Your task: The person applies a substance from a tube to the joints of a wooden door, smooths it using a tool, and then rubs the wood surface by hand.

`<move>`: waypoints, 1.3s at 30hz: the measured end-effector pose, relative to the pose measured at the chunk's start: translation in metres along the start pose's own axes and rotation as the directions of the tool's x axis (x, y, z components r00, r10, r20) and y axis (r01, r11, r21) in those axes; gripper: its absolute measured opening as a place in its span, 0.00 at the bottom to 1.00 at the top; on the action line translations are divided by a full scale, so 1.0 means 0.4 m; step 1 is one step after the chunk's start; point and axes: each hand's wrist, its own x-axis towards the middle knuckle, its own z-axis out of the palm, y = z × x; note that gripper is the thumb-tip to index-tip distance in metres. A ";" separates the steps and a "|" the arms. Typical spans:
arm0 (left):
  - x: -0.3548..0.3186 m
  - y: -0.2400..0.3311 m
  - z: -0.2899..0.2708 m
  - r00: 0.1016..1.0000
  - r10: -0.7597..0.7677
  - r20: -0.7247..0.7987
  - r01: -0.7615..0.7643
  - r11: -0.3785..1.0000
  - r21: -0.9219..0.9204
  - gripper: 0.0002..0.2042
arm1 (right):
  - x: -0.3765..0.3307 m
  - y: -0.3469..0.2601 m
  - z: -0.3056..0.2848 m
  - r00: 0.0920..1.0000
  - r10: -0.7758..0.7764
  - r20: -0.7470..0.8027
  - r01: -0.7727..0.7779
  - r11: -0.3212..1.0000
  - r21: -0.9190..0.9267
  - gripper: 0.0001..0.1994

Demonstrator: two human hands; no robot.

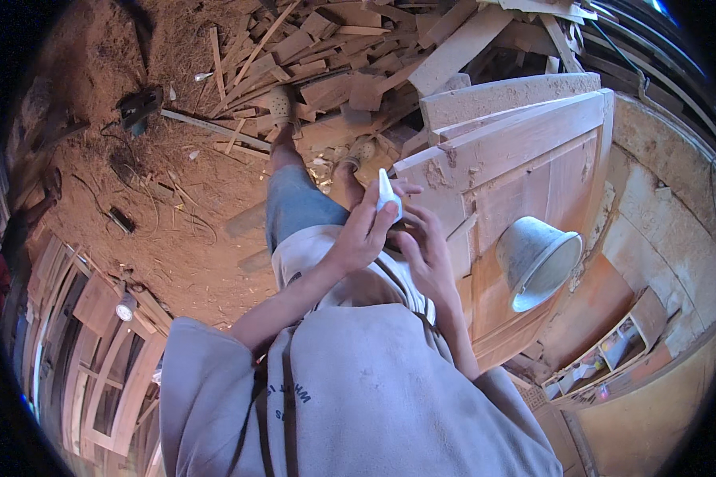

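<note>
Head view shows the person standing and looking down, both hands up near the belly. The left hand (358, 234) has its grip closed around a small white pointed thing (387, 199), tip up, so the right hand (425, 246) can work at its lower end; I cannot tell how wide that grip is. Just beside them leans a wooden door (533, 175) with a grey metal bucket (537, 258) on it. Wood scraps (334, 63) crowd the dirt floor (159, 215) by the feet.

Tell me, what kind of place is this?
Probably a woodworking shop. A wooden door panel lies flat by the person, a pile of offcut boards covers the sawdusty floor, and wooden frames lean nearby.
</note>
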 end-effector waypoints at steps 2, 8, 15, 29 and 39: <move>-0.010 0.015 0.024 0.999 0.012 -0.035 -0.014 0.997 -0.073 0.15 | 0.036 0.000 0.020 0.996 -0.016 0.083 0.014 1.000 0.024 0.19; -0.022 0.014 0.030 0.992 -0.070 -0.102 0.041 0.964 -0.262 0.28 | 0.066 0.033 0.009 0.987 -0.038 0.157 0.017 0.991 0.132 0.11; 0.003 0.028 0.026 0.964 0.089 -0.249 -0.160 0.946 -0.281 0.36 | 0.068 0.011 -0.006 0.977 -0.080 0.198 0.039 0.979 0.201 0.11; 0.046 0.121 -0.004 0.946 0.001 -0.324 0.003 1.000 0.012 0.14 | 0.099 -0.070 -0.044 0.943 -0.223 0.246 0.269 0.948 -0.171 0.14; 0.091 0.139 -0.045 0.914 0.050 -0.402 -0.066 0.997 -0.026 0.13 | 0.169 -0.107 -0.011 0.840 -0.480 0.254 0.538 0.798 -0.271 0.14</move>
